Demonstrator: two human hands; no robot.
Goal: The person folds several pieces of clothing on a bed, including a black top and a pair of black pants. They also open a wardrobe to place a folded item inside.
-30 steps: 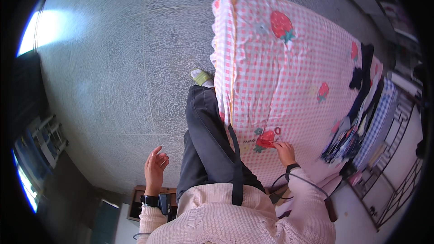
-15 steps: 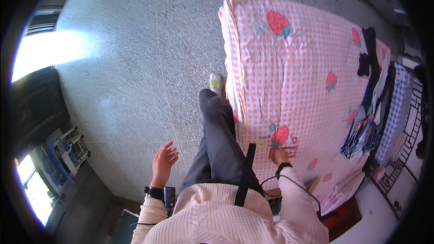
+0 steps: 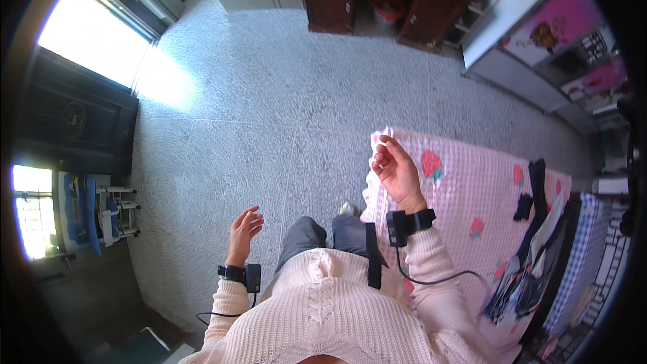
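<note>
My left hand (image 3: 244, 230) hangs over the speckled floor with its fingers loosely spread and nothing in it. My right hand (image 3: 399, 174) is raised above the near left side of the bed, its fingers bent and apart; I see nothing held in it. Beneath it lies a pink-and-white checked bedspread (image 3: 458, 182) with strawberry prints. Each wrist wears a black strap with a small box and a cable. Clothes (image 3: 529, 269) in dark and light colours lie heaped on the bed's right side.
A dark wooden desk (image 3: 328, 0) stands at the far side with a red-rimmed bin (image 3: 387, 10) under it. White cabinets with pink panels (image 3: 549, 20) line the far right. A dark door (image 3: 74, 111) and a bright doorway are on the left, near a white folding rack (image 3: 116, 214).
My right hand has lifted off the bedspread, where it was at a small reddish thing, and now hangs higher and farther forward. The view has swung up toward the desk. My left hand stays open.
</note>
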